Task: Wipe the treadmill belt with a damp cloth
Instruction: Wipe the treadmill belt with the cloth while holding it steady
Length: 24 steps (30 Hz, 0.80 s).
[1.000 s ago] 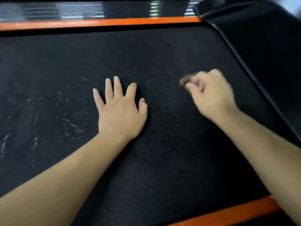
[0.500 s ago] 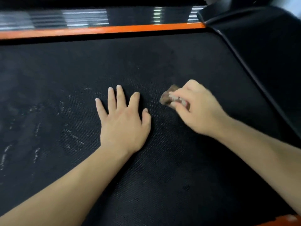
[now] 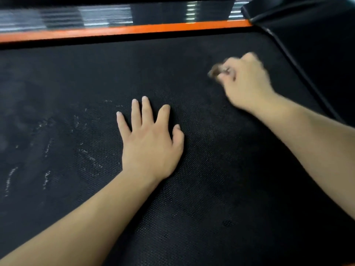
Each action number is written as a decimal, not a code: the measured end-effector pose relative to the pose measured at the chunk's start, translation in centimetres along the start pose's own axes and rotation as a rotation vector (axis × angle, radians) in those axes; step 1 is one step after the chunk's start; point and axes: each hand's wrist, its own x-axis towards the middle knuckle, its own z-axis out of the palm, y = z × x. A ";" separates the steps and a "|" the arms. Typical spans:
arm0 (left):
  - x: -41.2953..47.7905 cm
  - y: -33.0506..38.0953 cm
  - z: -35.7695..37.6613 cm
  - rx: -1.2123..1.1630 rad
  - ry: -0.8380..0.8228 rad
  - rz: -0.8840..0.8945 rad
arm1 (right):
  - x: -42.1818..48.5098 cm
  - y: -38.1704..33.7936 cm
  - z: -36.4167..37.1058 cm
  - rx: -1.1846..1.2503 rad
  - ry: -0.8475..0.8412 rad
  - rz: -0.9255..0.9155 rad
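Whereas half a second earlier the cloth (image 3: pixel 216 71) lay just beside the thumb of the left hand near mid-frame, it now sits in the upper right of the frame, well apart from that hand and nearer the right edge of the treadmill belt (image 3: pixel 192 198). Cloth: small brownish wad, blurred by motion, pressed against the belt surface, only its left end showing beyond the fingers. Right hand (image 3: pixel 247 83): fingers curled round the cloth and gripping it, knuckles up, outline smeared by blur, forearm running down to the right edge of the frame; displaced up and to the right since the earlier frame. Left hand (image 3: pixel 151 144): flat on the belt at centre frame, palm down, fingers straight and spread, holding nothing; placement matches the earlier frames, forearm entering from the lower left. Belt: black, fine dotted texture, filling most of the frame. White streaks (image 3: pixel 46 175): pale scuffs and flecks scattered over the left third of the belt, left of the flat hand, in the same pattern as before; the cloth is well apart from them. Orange rail (image 3: pixel 134 29): narrow band along the far edge of the belt, crossing the upper frame from the left edge to the upper right. Black housing (image 3: pixel 317 45): smooth dark cover at the upper right, bordering the belt's right edge along a diagonal seam. Glossy strip (image 3: pixel 96 14): beyond the orange rail at the top of the frame, carrying blurred pale reflections.
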 end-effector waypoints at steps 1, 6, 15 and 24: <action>0.0 0.0 0.0 0.002 -0.004 -0.002 | -0.8 -0.7 0.6 0.045 -0.052 -0.118; 0.2 0.0 0.1 0.007 0.014 0.003 | 4.3 1.5 -0.1 -0.005 0.005 0.123; 0.0 0.0 0.0 0.003 0.027 0.011 | 8.3 0.7 1.4 -0.020 0.022 0.064; 0.0 0.0 0.0 -0.003 0.024 0.002 | 13.0 -0.6 3.3 -0.015 0.073 0.135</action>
